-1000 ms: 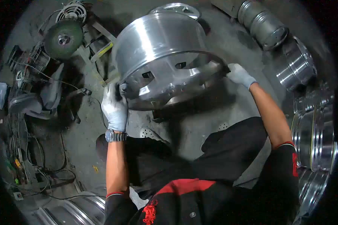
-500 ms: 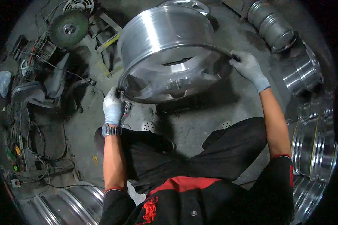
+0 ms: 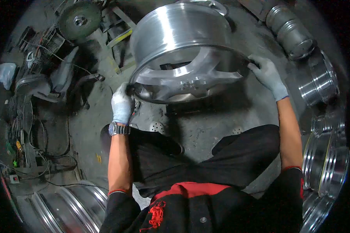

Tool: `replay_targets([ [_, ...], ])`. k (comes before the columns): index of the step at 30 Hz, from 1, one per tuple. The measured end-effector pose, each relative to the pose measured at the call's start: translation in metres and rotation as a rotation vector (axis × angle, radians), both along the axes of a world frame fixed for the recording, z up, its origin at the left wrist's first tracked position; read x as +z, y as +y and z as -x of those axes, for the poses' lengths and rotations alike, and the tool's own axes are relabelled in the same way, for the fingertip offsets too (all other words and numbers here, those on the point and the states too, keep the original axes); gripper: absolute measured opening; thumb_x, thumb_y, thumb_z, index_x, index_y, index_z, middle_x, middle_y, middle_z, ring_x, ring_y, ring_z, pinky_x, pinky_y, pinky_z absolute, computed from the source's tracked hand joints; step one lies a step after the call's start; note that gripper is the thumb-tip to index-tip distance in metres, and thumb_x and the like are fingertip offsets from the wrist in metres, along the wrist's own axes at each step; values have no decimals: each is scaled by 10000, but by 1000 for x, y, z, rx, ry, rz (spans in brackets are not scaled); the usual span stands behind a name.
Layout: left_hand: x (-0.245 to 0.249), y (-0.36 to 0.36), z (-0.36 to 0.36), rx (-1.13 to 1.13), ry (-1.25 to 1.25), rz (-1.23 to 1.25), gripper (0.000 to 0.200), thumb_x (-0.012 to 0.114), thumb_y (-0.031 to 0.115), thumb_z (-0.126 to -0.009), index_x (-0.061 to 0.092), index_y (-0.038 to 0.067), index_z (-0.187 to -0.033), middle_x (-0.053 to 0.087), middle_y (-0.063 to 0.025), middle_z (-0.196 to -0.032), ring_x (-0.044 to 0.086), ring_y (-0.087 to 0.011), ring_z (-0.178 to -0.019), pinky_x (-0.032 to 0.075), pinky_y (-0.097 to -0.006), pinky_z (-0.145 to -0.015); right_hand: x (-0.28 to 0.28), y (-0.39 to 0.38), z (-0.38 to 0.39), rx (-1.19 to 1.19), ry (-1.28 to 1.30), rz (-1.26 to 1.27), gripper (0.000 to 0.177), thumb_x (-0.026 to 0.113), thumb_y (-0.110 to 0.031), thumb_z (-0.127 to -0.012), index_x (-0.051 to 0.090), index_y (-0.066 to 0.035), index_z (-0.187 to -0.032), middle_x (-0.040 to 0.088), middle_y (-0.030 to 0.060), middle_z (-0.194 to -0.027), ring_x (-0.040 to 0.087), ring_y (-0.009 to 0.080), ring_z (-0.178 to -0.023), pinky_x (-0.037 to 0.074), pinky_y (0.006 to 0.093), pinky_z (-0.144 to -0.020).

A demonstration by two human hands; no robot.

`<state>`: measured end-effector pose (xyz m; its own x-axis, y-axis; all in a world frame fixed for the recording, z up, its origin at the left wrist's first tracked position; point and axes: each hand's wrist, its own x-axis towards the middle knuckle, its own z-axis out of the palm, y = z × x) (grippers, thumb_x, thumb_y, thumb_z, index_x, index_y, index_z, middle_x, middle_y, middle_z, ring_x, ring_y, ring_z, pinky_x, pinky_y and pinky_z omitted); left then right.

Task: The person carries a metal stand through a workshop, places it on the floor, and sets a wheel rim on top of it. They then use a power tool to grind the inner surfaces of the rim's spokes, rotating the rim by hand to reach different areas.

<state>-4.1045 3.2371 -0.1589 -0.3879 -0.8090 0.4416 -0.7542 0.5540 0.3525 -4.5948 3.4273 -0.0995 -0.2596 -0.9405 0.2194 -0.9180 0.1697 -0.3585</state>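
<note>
Since a second ago the green grinding disc (image 3: 81,18) at far left has slid up toward the top edge of the view. The gloved left hand (image 3: 122,104), a wristwatch (image 3: 118,129) on its wrist, has shifted from the outside of the barrel to the lower left lip. The alloy wheel (image 3: 182,39) has tipped its open face further toward the person, so the spokes and hub (image 3: 191,83) now show whole where only slots showed before. It sits tilted above the concrete floor (image 3: 206,128), in front of the person's knees. The left grip is clamped on the lip, fingers curled around it. The gloved right hand (image 3: 267,75) holds the opposite lip, fingers hooked over the edge and grip closed on it. Bare polished rims (image 3: 326,159) stand stacked at far right.
</note>
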Motion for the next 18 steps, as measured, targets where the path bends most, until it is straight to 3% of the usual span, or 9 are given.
replay_targets([
  [4,8,5,3,28,-30,-1,203,640,88,-873,661,86,-1075,714,-183,-986,678,-410,-922,542,-485,-781,5,0,-9,-38,21,-19,392,657,-240,-929,663,-64,-1279,677,184,-1252,634,376,-1167,495,443,-999],
  [18,15,10,3,81,-14,-29,162,646,206,-935,649,133,-1080,698,-157,-997,670,-395,-937,535,-481,-780,-35,-1,24,-56,4,-238,420,633,-229,-915,657,-100,-1314,688,202,-1220,628,399,-1162,489,463,-1000],
])
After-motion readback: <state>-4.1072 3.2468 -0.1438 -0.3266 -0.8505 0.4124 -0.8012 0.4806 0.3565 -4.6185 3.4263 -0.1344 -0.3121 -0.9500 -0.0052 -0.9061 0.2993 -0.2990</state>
